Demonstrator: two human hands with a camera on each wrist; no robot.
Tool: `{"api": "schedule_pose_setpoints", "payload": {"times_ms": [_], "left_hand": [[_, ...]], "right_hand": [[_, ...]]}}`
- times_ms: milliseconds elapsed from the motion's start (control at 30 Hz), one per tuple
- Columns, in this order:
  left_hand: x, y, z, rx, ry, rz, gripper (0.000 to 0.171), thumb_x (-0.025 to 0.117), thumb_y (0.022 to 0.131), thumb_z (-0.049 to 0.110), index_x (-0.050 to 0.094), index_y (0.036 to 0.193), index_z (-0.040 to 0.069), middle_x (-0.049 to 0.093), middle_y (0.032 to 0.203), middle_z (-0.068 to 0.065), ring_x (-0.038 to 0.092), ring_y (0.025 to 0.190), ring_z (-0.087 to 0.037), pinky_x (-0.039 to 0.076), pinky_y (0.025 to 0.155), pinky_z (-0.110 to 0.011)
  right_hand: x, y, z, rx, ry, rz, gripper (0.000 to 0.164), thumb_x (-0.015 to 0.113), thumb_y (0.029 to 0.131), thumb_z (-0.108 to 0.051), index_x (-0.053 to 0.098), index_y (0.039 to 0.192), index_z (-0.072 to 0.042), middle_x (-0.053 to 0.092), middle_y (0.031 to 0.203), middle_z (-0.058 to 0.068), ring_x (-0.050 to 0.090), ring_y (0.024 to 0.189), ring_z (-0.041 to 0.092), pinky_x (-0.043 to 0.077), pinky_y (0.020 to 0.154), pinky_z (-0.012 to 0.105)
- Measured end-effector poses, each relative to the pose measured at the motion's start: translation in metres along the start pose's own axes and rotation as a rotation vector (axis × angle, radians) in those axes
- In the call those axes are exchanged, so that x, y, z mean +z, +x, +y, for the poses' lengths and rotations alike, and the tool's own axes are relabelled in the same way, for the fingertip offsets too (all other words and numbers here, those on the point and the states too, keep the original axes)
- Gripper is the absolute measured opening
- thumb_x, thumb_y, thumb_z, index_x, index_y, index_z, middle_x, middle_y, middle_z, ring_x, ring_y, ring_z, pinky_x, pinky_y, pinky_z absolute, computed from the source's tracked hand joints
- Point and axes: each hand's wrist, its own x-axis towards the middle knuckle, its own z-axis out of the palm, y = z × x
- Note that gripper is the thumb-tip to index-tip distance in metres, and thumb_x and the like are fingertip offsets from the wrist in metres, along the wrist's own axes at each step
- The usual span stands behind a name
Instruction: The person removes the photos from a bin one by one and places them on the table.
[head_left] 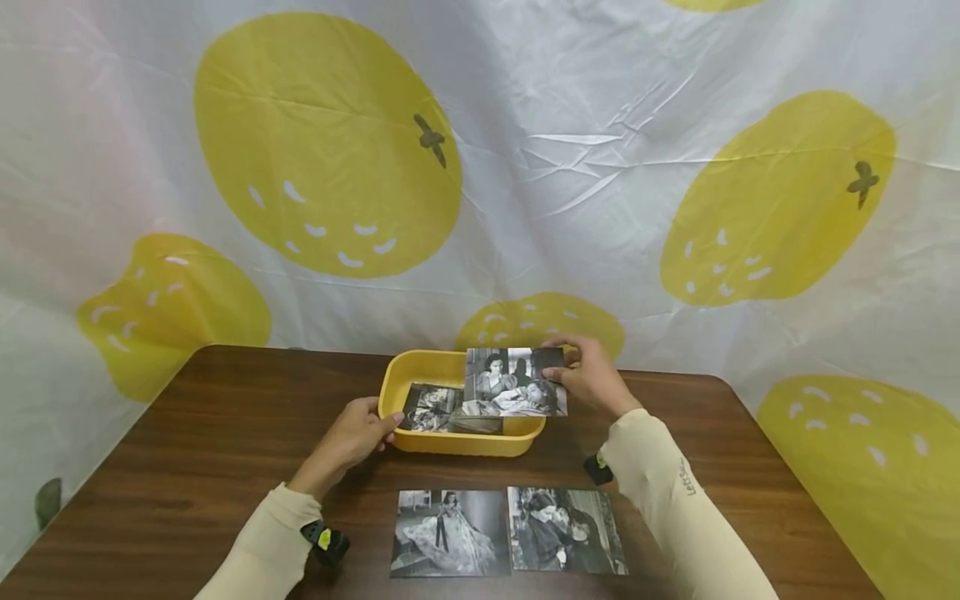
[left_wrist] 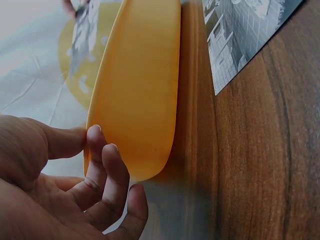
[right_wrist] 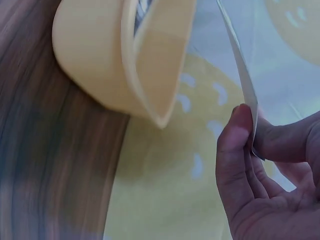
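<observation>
A yellow plastic basket [head_left: 465, 443] stands toward the back of the table. My left hand [head_left: 357, 435] pinches its left end; in the left wrist view, thumb and fingers [left_wrist: 112, 165] meet at the rim. Between the thumb and fingers of my right hand [head_left: 592, 373] is a black-and-white photo [head_left: 514, 385], held by its right edge above the basket's right part. The right wrist view shows this photo [right_wrist: 242, 70] edge-on, apart from the basket. Inside the basket lies at least one more photo [head_left: 433, 407], partly covered by the held one.
Two black-and-white photos lie side by side in front of the basket: one with a wide pale gown [head_left: 450, 533], one with figures close together [head_left: 567, 530]. The brown wooden table [head_left: 187, 467] ends at a white cloth [head_left: 570, 75] printed with yellow fruit.
</observation>
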Motion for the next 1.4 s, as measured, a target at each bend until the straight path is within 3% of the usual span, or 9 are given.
{"api": "schedule_pose_setpoints", "payload": {"times_ms": [100,333,700,933,1400], "left_hand": [[0.000,0.001,0.000,0.010,-0.005,-0.003,0.033,0.058,0.104,0.014,0.054,0.126,-0.011,0.061,0.076,-0.008,0.054,0.063,-0.014,0.044,0.056,-0.026],[0.000,0.003,-0.002,0.006,0.000,-0.003,0.029,0.058,0.104,0.014,0.055,0.122,-0.009,0.061,0.076,-0.008,0.054,0.064,-0.014,0.046,0.059,-0.027],[0.001,0.001,0.000,0.007,0.006,-0.018,0.029,0.058,0.104,0.014,0.055,0.122,-0.009,0.061,0.077,-0.009,0.054,0.063,-0.014,0.048,0.061,-0.029],[-0.001,0.001,0.000,0.002,0.006,-0.014,0.030,0.059,0.104,0.014,0.055,0.123,-0.009,0.062,0.078,-0.010,0.054,0.064,-0.015,0.048,0.060,-0.028],[-0.001,0.002,-0.001,0.034,0.008,-0.027,0.025,0.058,0.104,0.014,0.056,0.116,-0.008,0.060,0.075,-0.008,0.053,0.064,-0.015,0.047,0.060,-0.031]], "right_hand": [[-0.019,-0.010,0.006,0.022,0.009,-0.009,0.038,0.073,0.090,0.003,0.064,0.127,0.000,0.070,0.098,0.023,0.065,0.079,0.023,0.055,0.068,0.038],[-0.059,-0.040,0.026,-0.028,-0.059,-0.037,0.037,0.075,0.089,0.001,0.064,0.125,0.003,0.070,0.105,0.023,0.064,0.086,0.022,0.052,0.069,0.033],[-0.102,-0.091,0.063,0.024,-0.155,-0.049,0.038,0.078,0.087,-0.003,0.065,0.122,0.003,0.066,0.098,0.013,0.061,0.084,0.017,0.050,0.068,0.028],[-0.119,-0.120,0.090,0.087,-0.106,-0.117,0.039,0.077,0.087,-0.001,0.062,0.122,0.007,0.065,0.090,0.011,0.059,0.076,0.011,0.050,0.068,0.027],[-0.129,-0.158,0.146,0.023,0.032,-0.316,0.033,0.070,0.086,0.009,0.054,0.113,0.020,0.069,0.087,0.006,0.062,0.076,0.006,0.053,0.062,0.027]]}}
